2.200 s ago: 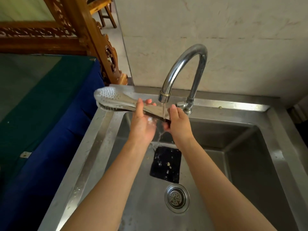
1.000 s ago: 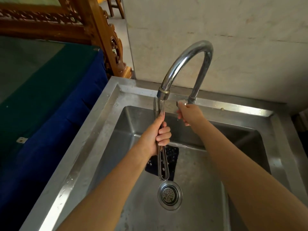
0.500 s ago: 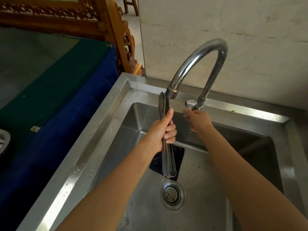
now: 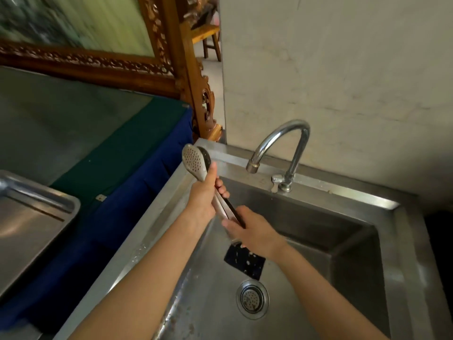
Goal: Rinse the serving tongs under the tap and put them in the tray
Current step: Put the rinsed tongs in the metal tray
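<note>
Fingers (image 4: pixel 221 190) of the left hand (image 4: pixel 203 197) wrap the serving tongs (image 4: pixel 196 160) above the sink (image 4: pixel 318 192); right hand (image 4: pixel 252 231) closes around the handle end, probably steadying them for the tray (image 4: pixel 36 217) at left.

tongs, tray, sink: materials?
Tongs: bare metal, likely stainless; dull grey sheen, perforated heads. Tray: brushed sheet metal, probably steel or aluminium; soft reflections, rolled rim. Sink: stainless-looking, satin finish with bright highlights along the rim.
</note>
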